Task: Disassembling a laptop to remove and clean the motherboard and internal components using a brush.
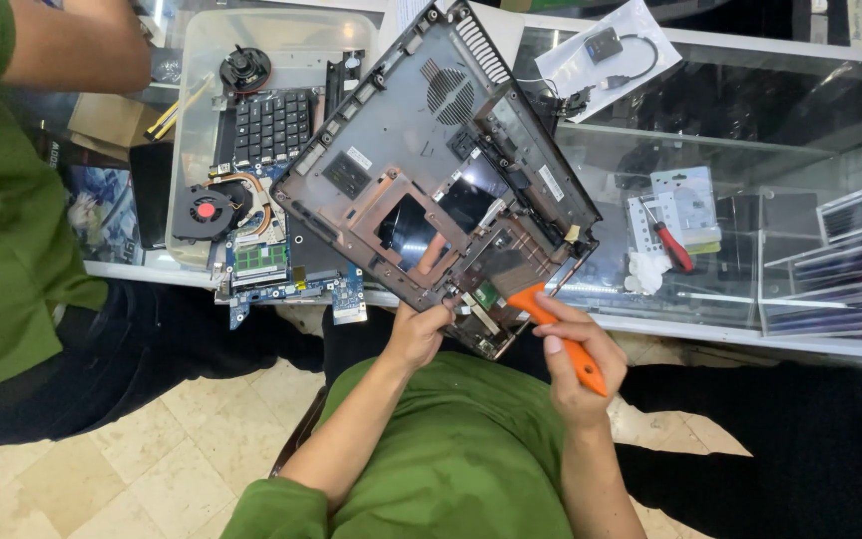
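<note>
We note our left hand [419,334] pinching the near edge of the laptop base shell [431,160], tilted above the bench [650,319]. Our right hand [576,364] is closed around an orange-handled brush [551,324]; its bristles touch the shell just ahead, long axis running up-left.

Clear tray [188,120] with keyboard [269,126], fan [205,213], circuit board [281,268] — red-handled screwdriver [669,244] on glass counter [750,130].

Repair shop: glass counter [750,150], laptop parts [261,200]
</note>
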